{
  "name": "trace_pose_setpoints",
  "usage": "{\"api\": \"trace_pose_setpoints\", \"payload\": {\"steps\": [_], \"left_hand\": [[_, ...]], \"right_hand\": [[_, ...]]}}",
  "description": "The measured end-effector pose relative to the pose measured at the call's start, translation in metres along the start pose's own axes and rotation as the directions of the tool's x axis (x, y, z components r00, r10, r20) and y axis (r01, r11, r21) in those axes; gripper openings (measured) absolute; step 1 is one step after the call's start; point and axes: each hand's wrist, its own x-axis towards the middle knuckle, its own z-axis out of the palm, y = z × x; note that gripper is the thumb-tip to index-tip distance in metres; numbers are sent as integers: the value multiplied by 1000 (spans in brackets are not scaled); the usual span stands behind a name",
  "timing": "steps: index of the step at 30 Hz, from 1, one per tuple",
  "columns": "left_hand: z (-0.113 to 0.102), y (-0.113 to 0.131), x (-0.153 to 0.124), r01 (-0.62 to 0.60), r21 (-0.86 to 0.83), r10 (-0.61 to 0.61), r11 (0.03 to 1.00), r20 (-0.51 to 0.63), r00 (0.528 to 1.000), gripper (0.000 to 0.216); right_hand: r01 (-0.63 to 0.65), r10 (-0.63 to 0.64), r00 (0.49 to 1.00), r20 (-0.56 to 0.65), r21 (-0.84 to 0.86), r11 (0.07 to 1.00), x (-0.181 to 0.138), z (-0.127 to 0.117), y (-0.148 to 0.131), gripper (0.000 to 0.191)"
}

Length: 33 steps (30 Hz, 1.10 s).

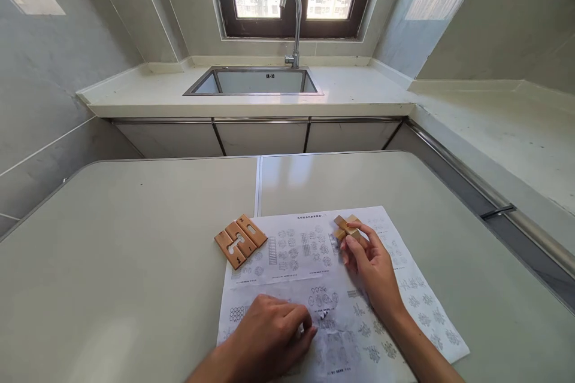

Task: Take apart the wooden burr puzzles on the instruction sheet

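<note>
My right hand (372, 266) pinches a small wooden burr puzzle (345, 228) of crossed light-brown bars, over the upper right of a printed instruction sheet (287, 287). Its thumb and fingertips press on the puzzle's near side and cover part of it. My left hand (276, 335) rests lower on the sheet with its fingers curled in, and nothing shows in it. To the upper left, three flat wooden puzzle pieces (241, 240) with cut-out slots and dark numbers lie side by side, partly on the sheet and partly on the table.
A pale table (135, 251) with a seam down its middle carries the sheet. Beyond it stands a white counter (359, 81) with a sink (251, 94) and a tall chrome faucet (297, 24) below a window. A metal rail (467, 179) runs along the right side.
</note>
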Motion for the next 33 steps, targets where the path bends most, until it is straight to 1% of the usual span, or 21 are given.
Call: {"api": "trace_pose_setpoints", "payload": {"steps": [3,6,9,10,12,14,16,19,21,23,25,27,29,31,33], "left_hand": [[-4,1,3,57,-40,-58,998,-22,998,6],[-10,1,5,177,-146,-188,973,-64,980,7],[-14,0,5,299,-314,-344,901,-99,934,19],[-14,-1,4,329,-363,-387,872,-98,917,25],[-14,-3,3,361,-432,-441,826,-98,892,40],[-14,-5,1,354,-468,-446,809,-96,890,55],[-15,-6,0,319,-504,-414,803,-86,906,67],[-20,-5,0,266,-586,-360,765,-47,932,69],[-23,-4,2,247,-657,-344,712,-21,939,66],[-25,-3,3,237,-717,-349,656,-9,937,65],[-27,-1,5,234,-753,-377,615,-21,926,66],[-29,0,6,237,-767,-411,597,-38,911,69],[-30,1,6,233,-764,-424,602,-58,904,74],[-31,1,6,228,-743,-410,629,-67,910,78],[-32,1,5,226,-717,-386,659,-66,920,79]], "right_hand": [[-22,19,998,61,42,999,-3,-2,-1,28],[-88,74,987,139,100,991,-8,-1,-1,26],[-113,83,963,255,102,988,-14,2,0,27],[-113,77,948,309,102,988,-17,3,0,27],[-121,62,902,427,111,986,-22,7,0,28],[-150,61,838,543,121,981,-27,11,0,28],[-190,65,765,641,127,974,-32,14,-2,28],[-237,49,675,736,153,959,-37,18,-5,26],[-259,37,640,768,170,951,-38,19,-5,28],[-262,39,627,778,164,951,-38,18,-5,31],[-249,48,636,770,146,958,-38,17,-5,31],[-238,55,649,759,134,962,-38,16,-6,27],[-246,50,646,762,146,958,-38,15,-7,30],[-261,35,626,779,167,951,-38,15,-8,32],[-276,34,609,793,171,946,-37,16,-9,31]]}}
